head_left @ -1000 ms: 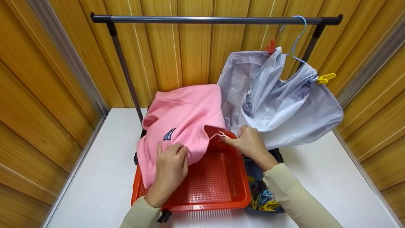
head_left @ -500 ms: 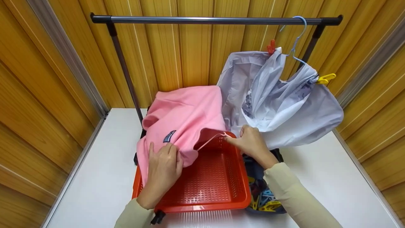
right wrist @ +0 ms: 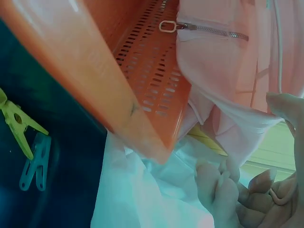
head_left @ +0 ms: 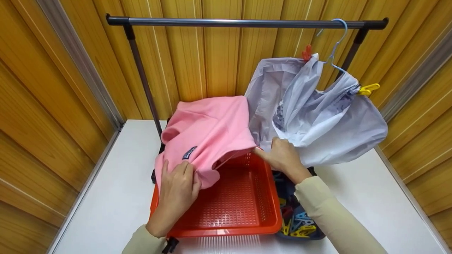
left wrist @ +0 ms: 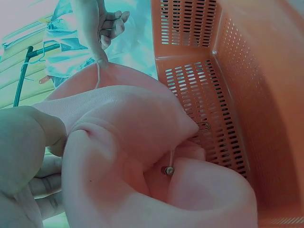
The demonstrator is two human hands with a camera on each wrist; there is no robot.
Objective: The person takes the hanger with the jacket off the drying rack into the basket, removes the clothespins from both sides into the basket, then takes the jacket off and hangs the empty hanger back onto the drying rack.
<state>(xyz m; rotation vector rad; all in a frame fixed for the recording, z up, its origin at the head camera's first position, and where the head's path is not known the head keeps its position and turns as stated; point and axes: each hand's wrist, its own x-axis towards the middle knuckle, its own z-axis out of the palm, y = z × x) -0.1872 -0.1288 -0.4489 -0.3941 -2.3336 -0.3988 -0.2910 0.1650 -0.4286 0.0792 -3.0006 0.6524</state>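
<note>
A pink garment (head_left: pixel 217 121) with a dark label (head_left: pixel 189 152) drapes over the back and left of a red perforated basket (head_left: pixel 226 232). My left hand (head_left: pixel 178 187) grips its near edge, fabric between thumb and fingers. At the opposite edge of its opening, my right hand (head_left: pixel 284 155) holds a thin pale cord (right wrist: pixel 279 52) with the thumb against the cloth. One end of the cord curls among the right fingers in the right wrist view. A metal zipper (right wrist: pixel 213 31) with a looped pull shows there too. Inner folds hide part of the garment.
A dark bin (head_left: pixel 319 234) of several coloured clothespins stands right of the basket. A metal rail (head_left: pixel 226 22) runs across the back. From it a blue hanger (head_left: pixel 344 33) bears whitish cloth (head_left: pixel 332 141), clipped by red (head_left: pixel 306 53) and yellow (head_left: pixel 369 89) clothespins.
My left hand has moved left with the near edge of the garment. The opening has stretched, and its far edge now meets my right thumb. My right hand has barely moved.
</note>
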